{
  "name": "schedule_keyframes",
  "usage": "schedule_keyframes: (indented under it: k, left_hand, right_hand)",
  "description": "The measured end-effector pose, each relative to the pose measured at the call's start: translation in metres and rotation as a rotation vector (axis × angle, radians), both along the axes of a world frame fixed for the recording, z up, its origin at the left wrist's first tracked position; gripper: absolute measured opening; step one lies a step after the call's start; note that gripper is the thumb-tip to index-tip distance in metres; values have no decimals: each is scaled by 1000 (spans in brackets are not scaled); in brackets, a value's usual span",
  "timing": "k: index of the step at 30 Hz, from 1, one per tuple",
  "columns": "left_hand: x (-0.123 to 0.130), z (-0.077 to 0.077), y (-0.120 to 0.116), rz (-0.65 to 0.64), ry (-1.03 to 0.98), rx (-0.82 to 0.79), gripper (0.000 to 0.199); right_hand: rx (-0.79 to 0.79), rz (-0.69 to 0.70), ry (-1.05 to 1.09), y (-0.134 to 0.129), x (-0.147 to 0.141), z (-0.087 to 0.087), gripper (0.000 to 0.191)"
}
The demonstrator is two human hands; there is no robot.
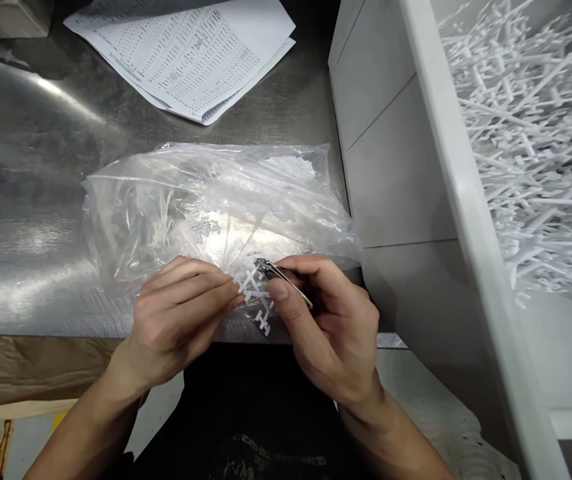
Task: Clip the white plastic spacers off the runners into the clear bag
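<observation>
Between my hands is a small white branched plastic piece (253, 285). My left hand (183, 313) pinches its left end with the fingers pressed together. A metal nail clipper (289, 281) is held between thumb and forefinger of my right hand (329, 320), its jaws touching the upper part of the white piece. Beneath and behind both hands lies a crumpled clear plastic bag (141, 193). Small grey-white bits (203, 225) form a loose pile in the bag's area, and more pale pieces (289, 168) show through the plastic at its upper right.
The metal table (16, 200) has folded printed sheets (191, 53) at the back. On the right stands a tall white bin (466, 200) full of thin white plastic sprues (541, 147). A box (19, 17) sits at the back left, and brown paper (31, 367) lies below the table's front edge.
</observation>
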State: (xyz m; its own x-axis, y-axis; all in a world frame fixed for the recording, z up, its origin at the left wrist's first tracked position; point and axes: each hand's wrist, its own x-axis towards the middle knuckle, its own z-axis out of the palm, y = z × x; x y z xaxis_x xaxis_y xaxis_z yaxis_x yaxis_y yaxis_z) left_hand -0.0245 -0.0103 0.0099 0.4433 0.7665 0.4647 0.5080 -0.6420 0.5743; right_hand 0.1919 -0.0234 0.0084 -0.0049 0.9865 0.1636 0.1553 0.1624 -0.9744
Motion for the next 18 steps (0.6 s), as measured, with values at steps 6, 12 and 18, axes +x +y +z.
schedule_keyframes:
  k: [6, 12, 18]
  left_hand:
    - [0, 0, 3, -45, 27, 46, 15]
    - [-2, -5, 1, -63, 33, 49, 16]
    - [0, -4, 1, -39, 1, -17, 19]
  right_hand:
    - [26, 15, -43, -1, 1, -1, 4]
    - [64, -29, -36, 1, -2, -1, 6]
    - [13, -70, 19, 3, -2, 2, 7]
